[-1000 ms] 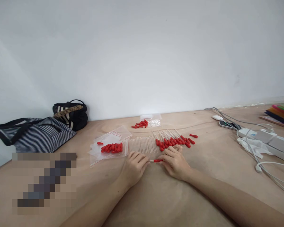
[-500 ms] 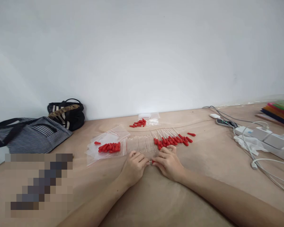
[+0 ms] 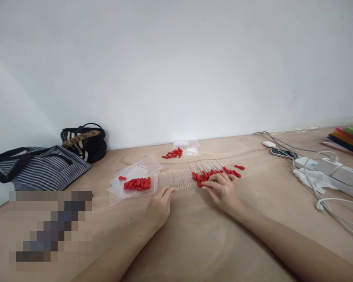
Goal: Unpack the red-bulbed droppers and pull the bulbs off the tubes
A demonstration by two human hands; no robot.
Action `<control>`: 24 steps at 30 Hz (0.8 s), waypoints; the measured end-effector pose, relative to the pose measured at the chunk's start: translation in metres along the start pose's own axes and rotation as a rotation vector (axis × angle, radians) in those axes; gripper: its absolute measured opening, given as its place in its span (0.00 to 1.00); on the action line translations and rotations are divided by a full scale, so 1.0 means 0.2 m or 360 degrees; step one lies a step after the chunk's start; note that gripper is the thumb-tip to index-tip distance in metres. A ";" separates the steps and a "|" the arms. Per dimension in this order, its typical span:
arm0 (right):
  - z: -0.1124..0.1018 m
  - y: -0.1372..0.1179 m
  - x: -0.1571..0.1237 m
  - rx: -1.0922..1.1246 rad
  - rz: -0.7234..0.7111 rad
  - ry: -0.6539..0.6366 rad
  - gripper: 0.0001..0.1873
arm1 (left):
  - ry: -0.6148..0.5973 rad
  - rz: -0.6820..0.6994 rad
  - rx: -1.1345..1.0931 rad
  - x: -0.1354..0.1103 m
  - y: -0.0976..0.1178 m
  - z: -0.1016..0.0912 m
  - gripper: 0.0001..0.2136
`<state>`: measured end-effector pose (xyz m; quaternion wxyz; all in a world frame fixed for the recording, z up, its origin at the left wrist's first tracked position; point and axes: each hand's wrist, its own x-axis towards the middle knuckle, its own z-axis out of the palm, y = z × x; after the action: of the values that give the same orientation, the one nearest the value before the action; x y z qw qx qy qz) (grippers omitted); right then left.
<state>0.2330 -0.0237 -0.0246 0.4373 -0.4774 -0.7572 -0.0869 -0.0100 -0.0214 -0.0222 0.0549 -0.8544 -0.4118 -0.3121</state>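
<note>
My left hand (image 3: 160, 205) rests with curled fingers at the lower ends of a row of clear glass tubes (image 3: 176, 179). Whether its fingertips pinch a tube is hidden. Spread over a row of glass droppers, my right hand (image 3: 223, 190) touches their red rubber bulbs (image 3: 199, 181), its fingers apart and partly covering them. The stems of these droppers (image 3: 207, 164) point away from me. Left of the tubes, a pile of loose red bulbs (image 3: 137, 183) lies on clear zip bags (image 3: 114, 197).
Farther back lie more red bulbs (image 3: 173, 153) beside a clear bag (image 3: 186, 144) with glass tubes. A striped bag (image 3: 47, 166) and a black bag (image 3: 95, 149) stand left. Cables, a power strip (image 3: 345, 180) and coloured sheets (image 3: 348, 139) are at the right.
My hands have parted from the dropper they held together. The left has shifted left and slightly lower; the right has moved right and up onto the row of red bulbs.
</note>
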 end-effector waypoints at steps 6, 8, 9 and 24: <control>-0.10 0.34 0.08 -0.0407 0.0796 -0.0018 0.17 | -0.0166 -0.0669 0.0032 0.16 -0.08 -0.10 0.12; -0.12 0.42 0.08 -0.0460 0.1001 -0.0081 0.17 | -0.0354 -0.0916 0.0047 0.24 -0.11 -0.12 0.13; -0.13 0.45 0.08 -0.0478 0.1067 -0.0125 0.17 | -0.0409 -0.0975 0.0058 0.27 -0.12 -0.12 0.13; -0.10 0.34 0.09 -0.0432 0.0667 -0.0362 0.19 | -0.0388 -0.0905 0.0324 0.37 -0.16 0.06 0.12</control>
<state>0.2952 0.0132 -0.0178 0.2899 -0.6846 -0.6675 -0.0410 0.0062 0.0534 0.0065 0.0010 -0.7263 -0.6666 -0.1676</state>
